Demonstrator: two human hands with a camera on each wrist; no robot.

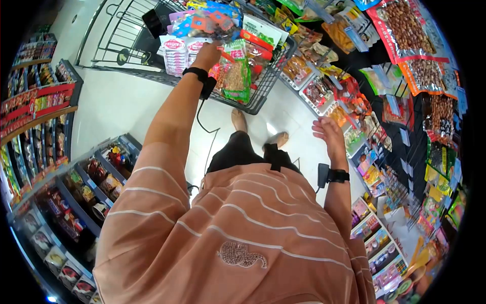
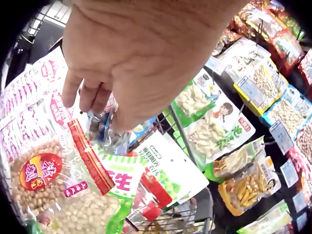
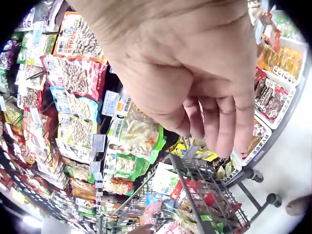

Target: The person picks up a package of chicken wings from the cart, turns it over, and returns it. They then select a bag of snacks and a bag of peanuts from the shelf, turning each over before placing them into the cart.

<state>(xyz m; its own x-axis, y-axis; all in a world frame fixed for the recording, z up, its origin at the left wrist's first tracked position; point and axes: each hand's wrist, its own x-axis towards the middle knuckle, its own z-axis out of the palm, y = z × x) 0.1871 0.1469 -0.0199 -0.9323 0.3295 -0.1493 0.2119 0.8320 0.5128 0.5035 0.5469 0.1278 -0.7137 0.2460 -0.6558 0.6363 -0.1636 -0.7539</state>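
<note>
A metal shopping cart [image 1: 260,96] full of snack bags stands in front of the person. The left hand [image 1: 206,57] reaches into it over the bags; in the left wrist view that hand [image 2: 122,63] has its fingers bent down at a dark, clear-wrapped packet [image 2: 109,131], and whether they grip it is hidden. Beside it lie a green-edged peanut bag [image 1: 235,73] and pink-and-white packets [image 2: 29,102]. The right hand [image 1: 330,134] hangs at the side near the shelves, fingers loosely bent, holding nothing; the right wrist view shows this hand [image 3: 190,73] above the cart and racks.
Hanging snack bags [image 1: 410,30] fill the rack at the right, with trays of packets [image 1: 316,93] beside the cart. More shelves [image 1: 76,192] stand at the left. Pale floor [image 1: 111,111] shows between them, and a cable [image 1: 210,130] hangs from the left wrist.
</note>
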